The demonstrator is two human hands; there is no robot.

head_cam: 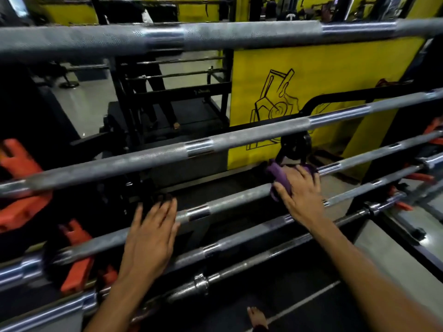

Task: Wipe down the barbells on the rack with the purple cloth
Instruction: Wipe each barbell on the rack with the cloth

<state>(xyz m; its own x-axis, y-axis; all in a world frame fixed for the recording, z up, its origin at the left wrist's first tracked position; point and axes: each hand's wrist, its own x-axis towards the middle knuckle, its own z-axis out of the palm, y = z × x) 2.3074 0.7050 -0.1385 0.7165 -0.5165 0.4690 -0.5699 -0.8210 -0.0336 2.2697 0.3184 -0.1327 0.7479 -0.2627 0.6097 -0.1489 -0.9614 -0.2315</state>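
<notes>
Several barbells lie across a rack in tiers, running from lower left to upper right. The top barbell (pixel 215 35) crosses the upper view; its knurled sections are separated by smooth bands. A second barbell (pixel 215 142) sits below it, and a third barbell (pixel 227 202) lies lower still, in reach of both hands. Two further bars (pixel 239 243) lie nearer the person.

The right hand (pixel 299 190) rests over the third barbell with the purple cloth (pixel 279 174) bunched beneath its fingers; the fingers curl down over the cloth, holding it against the bar. The cloth wraps the bar and shows mostly to the left of the hand.

The left hand (pixel 151 238) lies further left on the same barbell, palm down, fingers straight and extended over the bar, holding nothing.

Orange weight plates (pixel 21 188) stand at the left, with more orange parts (pixel 405 204) at the right end of the rack. Behind the bars stands a yellow panel (pixel 323 75) bearing a black line drawing. A bare foot (pixel 257 317) shows on the dark floor at the bottom edge.
</notes>
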